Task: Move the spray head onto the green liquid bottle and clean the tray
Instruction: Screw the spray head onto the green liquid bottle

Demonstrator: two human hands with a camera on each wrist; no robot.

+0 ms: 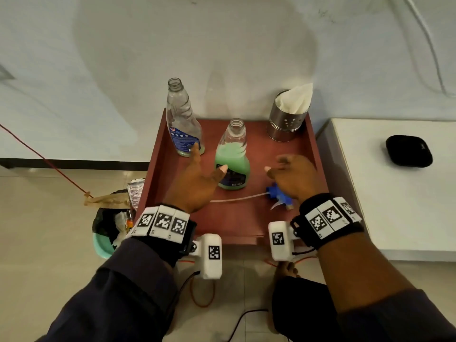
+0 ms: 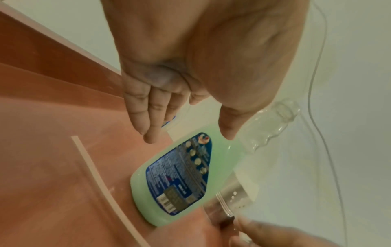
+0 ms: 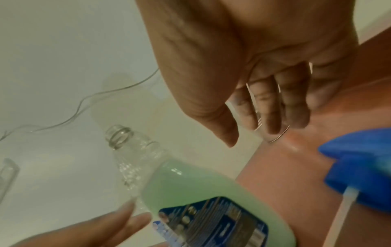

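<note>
An uncapped bottle of green liquid (image 1: pixel 232 156) (image 2: pixel 180 175) (image 3: pixel 180 182) stands upright in the middle of the red-brown tray (image 1: pixel 237 223). The blue spray head (image 1: pixel 277 195) (image 3: pixel 359 172) lies on the tray in front of it, with its white dip tube (image 1: pixel 237 199) (image 2: pixel 95 177) stretching left. My left hand (image 1: pixel 197 174) (image 2: pixel 182 132) hovers just left of the green bottle, fingers straight, holding nothing. My right hand (image 1: pixel 288 174) (image 3: pixel 253 127) hovers over the spray head, fingers relaxed and apart from it.
A nearly empty clear bottle (image 1: pixel 182 119) stands at the tray's back left. A steel holder with paper tissue (image 1: pixel 288 117) stands at the back right. A white table with a black case (image 1: pixel 408 150) is to the right, a waste bin (image 1: pixel 111 228) on the floor left.
</note>
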